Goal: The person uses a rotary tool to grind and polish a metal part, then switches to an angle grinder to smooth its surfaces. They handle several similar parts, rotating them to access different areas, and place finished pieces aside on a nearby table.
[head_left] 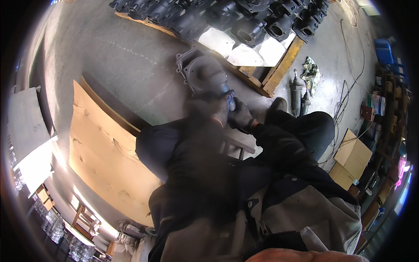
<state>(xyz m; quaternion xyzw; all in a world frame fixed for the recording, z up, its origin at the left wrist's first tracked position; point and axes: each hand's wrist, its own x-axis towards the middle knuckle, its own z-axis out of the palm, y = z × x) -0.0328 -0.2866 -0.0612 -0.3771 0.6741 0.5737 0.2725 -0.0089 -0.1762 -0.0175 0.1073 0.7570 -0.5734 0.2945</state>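
A grey metal casting (205, 72) with a flanged, round body lies on the floor in front of me, its square flange pointing away. My left hand (221, 111), gloved with blue at the fingers, is closed at the casting's near end. Close beside it on the right, my right hand (241, 117) in a dark glove is closed too. Something small and greyish shows between the two hands, but blur and the fingers hide what it is. Dark haze smears the left forearm and part of the left hand.
Ahead, a wooden pallet (283, 65) bears several dark castings (248, 30) on white sheets. Two cylindrical hand tools (296, 94) and a crumpled rag (310, 74) lie right of it. Cables (345, 100) trail toward cluttered shelves (388, 113). A large cardboard sheet (104, 153) stands left.
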